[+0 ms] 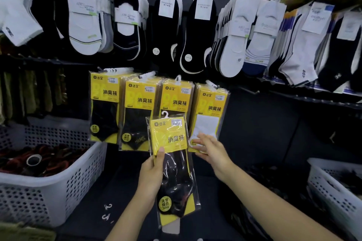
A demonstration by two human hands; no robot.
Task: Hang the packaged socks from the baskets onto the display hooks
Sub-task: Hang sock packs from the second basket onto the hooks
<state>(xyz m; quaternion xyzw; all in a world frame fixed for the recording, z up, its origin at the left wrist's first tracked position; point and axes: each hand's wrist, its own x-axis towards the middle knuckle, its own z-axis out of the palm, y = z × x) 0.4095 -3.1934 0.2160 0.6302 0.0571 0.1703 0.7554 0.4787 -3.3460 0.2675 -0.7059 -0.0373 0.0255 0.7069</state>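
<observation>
1. The left hand (150, 178) has its grip clenched on a clear-plastic packet of black socks with a yellow card (176, 172). The thumb presses the card's lower edge and the fingers are behind.
2. That packet is held upright in front of the display, lower than the hanging rows. Its small white plastic hook (165, 114) is at the top, on no peg.
3. The right hand (210, 150) has its grip released. Its fingers are stretched out, with the tips touching the lower part of a hanging yellow-carded packet of white socks (208, 123), the rightmost row.
4. Left of it hang three rows of yellow-carded packets of black socks (138, 115).
5. A white perforated plastic basket (58, 188) at the left holds dark socks. A second white perforated basket (333, 191) sits at the right edge.
6. Above hang white and black low-cut socks with paper bands (86, 15).
7. Two loose white hooks (107, 211) lie on the dark surface near the left forearm.
</observation>
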